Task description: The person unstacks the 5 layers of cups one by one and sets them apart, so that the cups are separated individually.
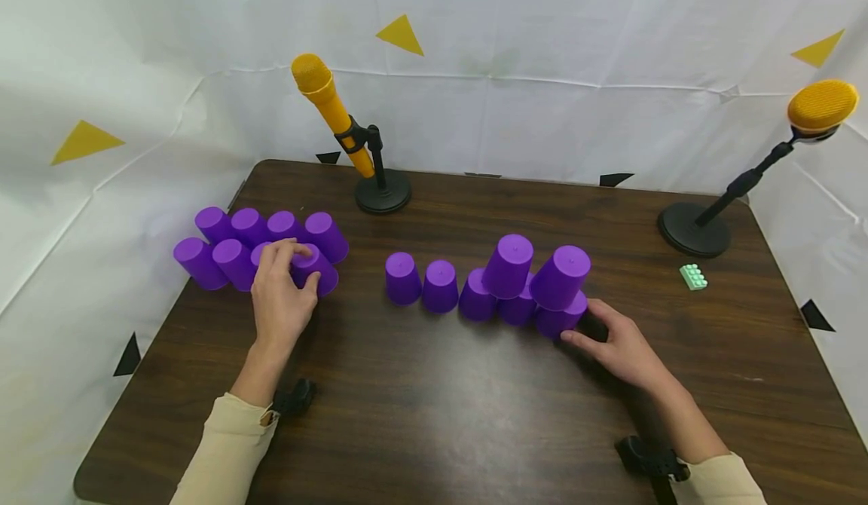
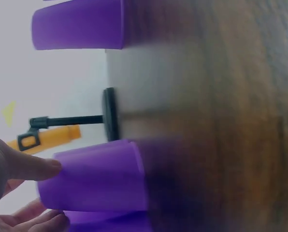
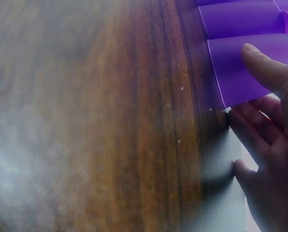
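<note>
Several upside-down purple cups stand in two rows at the table's left. My left hand (image 1: 279,298) holds the front row's right-end purple cup (image 1: 320,270) between thumb and fingers; in the left wrist view the thumb lies on that cup's near side. A line of upside-down cups runs across the middle, with two cups (image 1: 508,266) (image 1: 560,277) stacked on its right part. My right hand (image 1: 622,345) grips the bottom cup (image 1: 557,321) at the line's right end, thumb in front and fingers behind, as the right wrist view (image 3: 250,70) also has it.
A yellow microphone (image 1: 335,113) on a black stand is behind the cups. Another yellow microphone (image 1: 822,105) stands at the right rear, with a pale green toy brick (image 1: 694,276) before it. White sheeting (image 1: 542,30) surrounds the dark wooden table (image 1: 434,414).
</note>
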Action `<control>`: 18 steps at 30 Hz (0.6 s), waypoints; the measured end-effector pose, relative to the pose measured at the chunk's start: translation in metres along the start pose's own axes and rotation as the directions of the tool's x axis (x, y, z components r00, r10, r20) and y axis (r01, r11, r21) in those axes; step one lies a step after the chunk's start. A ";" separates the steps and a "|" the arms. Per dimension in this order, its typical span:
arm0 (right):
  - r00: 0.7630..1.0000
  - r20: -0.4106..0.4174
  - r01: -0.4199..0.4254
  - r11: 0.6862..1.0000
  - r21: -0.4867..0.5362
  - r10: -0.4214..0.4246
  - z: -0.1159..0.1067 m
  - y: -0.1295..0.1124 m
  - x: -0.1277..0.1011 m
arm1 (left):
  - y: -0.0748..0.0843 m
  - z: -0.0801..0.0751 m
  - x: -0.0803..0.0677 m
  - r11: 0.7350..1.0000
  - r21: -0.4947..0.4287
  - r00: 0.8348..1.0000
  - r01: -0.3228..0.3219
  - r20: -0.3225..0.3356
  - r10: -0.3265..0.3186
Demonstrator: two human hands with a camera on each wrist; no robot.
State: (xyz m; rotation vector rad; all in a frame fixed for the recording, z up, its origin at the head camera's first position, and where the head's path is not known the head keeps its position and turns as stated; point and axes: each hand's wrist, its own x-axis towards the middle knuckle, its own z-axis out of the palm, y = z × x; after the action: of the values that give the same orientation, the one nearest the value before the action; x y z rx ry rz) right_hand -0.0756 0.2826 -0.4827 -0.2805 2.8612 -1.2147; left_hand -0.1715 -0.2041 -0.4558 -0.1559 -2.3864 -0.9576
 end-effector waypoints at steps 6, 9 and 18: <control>1.000 -0.009 0.015 1.000 0.001 -0.015 0.000 0.000 0.002 | 0.029 -0.011 0.007 0.992 -0.044 0.988 -0.115 -0.106 0.110; 1.000 -0.010 0.014 1.000 0.000 -0.014 0.000 0.000 0.002 | 0.055 -0.012 0.009 0.976 -0.102 0.977 -0.191 -0.118 0.179; 1.000 -0.004 0.002 1.000 0.000 -0.002 0.001 0.000 0.001 | 0.136 0.030 -0.012 0.878 -0.383 0.924 -0.286 0.134 0.359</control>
State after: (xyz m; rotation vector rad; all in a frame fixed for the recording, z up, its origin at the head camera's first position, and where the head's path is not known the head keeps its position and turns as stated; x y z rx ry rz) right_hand -0.0768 0.2823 -0.4833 -0.2817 2.8648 -1.2169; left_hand -0.1342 -0.0821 -0.3981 -0.8026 -2.2335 -1.2460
